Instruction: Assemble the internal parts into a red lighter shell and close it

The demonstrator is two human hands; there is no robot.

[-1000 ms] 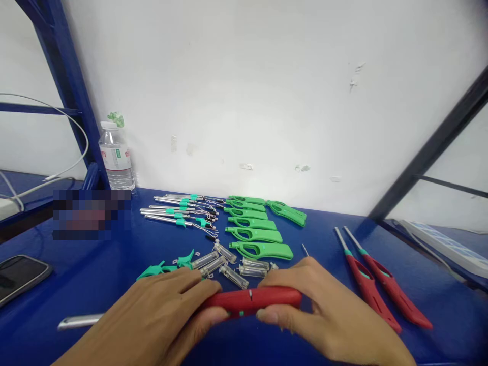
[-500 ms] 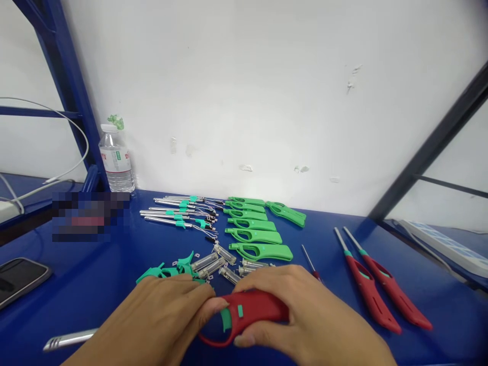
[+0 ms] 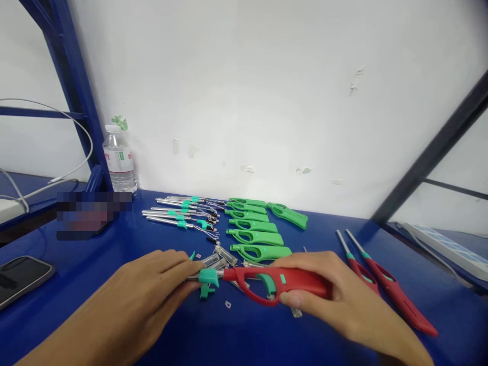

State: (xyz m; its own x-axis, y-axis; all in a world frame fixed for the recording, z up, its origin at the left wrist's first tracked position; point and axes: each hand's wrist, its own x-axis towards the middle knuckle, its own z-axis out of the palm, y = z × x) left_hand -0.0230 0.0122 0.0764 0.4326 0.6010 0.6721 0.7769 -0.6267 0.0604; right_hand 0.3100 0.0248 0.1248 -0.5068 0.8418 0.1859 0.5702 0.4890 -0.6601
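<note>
My right hand (image 3: 324, 284) grips the red handle of a long-nosed lighter (image 3: 301, 281), thumb in front. The lighter has a green trigger inside its red loop and points to the left. My left hand (image 3: 160, 284) pinches the metal tube just left of a green collar (image 3: 208, 276); most of the tube is hidden by my fingers. A short stretch of metal shows between the collar and the red nose. Below and behind the hands lie clear fuel tanks (image 3: 225, 255) and a green trigger piece (image 3: 206, 291), partly covered.
Green lighter shells (image 3: 257, 238) lie in a column at the back, beside several metal tubes with wires (image 3: 170, 219). Finished-looking red lighters (image 3: 400, 297) lie at right. A water bottle (image 3: 120, 162) and a phone (image 3: 23, 277) are at left on the blue table (image 3: 213, 340).
My hands have risen and moved apart, the right one going right with the red lighter. The green collar and tube now show between them, where fingers covered that end before.
</note>
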